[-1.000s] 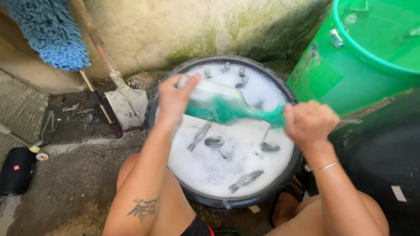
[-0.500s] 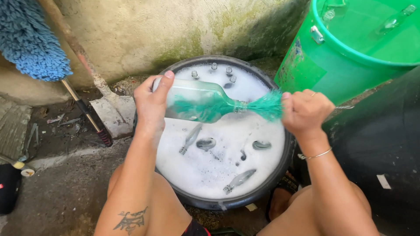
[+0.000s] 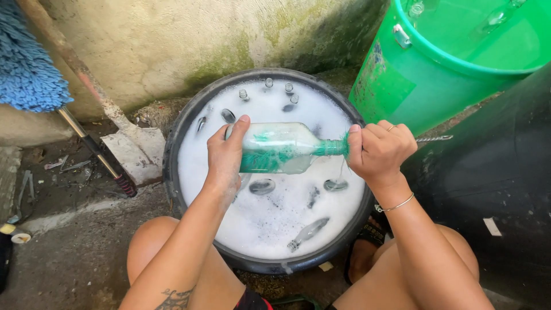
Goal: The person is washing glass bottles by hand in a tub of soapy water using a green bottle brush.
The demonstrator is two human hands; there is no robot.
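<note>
The left hand (image 3: pixel 225 156) grips a glass bottle (image 3: pixel 281 148) holding a green brush (image 3: pixel 270 158); the right hand (image 3: pixel 379 150) clenches its handle above a black tub (image 3: pixel 172 143) of suds on concrete.

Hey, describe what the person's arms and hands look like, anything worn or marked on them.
Both forearms are bare, no sleeves and no gloves. The left hand has no jewellery that shows; a dark tattoo sits on the left arm near the bottom edge of the picture. The right hand wears a thin ring, and a slim bangle circles the right wrist.
</note>
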